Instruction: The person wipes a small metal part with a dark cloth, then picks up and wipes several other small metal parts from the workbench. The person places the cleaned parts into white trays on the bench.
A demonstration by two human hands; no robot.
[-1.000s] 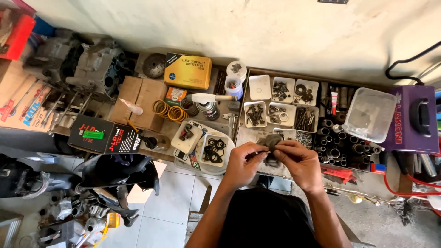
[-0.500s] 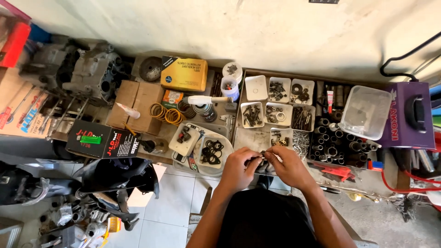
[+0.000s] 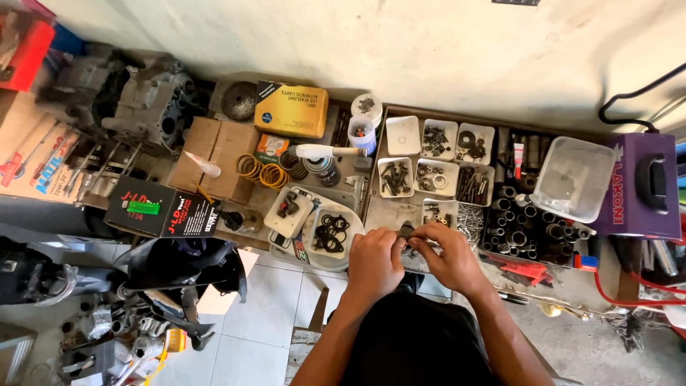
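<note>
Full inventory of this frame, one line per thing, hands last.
small dark part: one, dark metal, pinched between both hands at the bench's front edge
small trays: about six, white, holding bolts and washers, behind the hands
dish of black rings: one, white, left of the hands
sockets: many, black, in rows right of the trays
clear tub: one, on the sockets' far side
yellow box: one, against the wall
engine casing: grey, far left
purple case: one, far right
left hand: grip on the part
right hand: grip on the part
</note>
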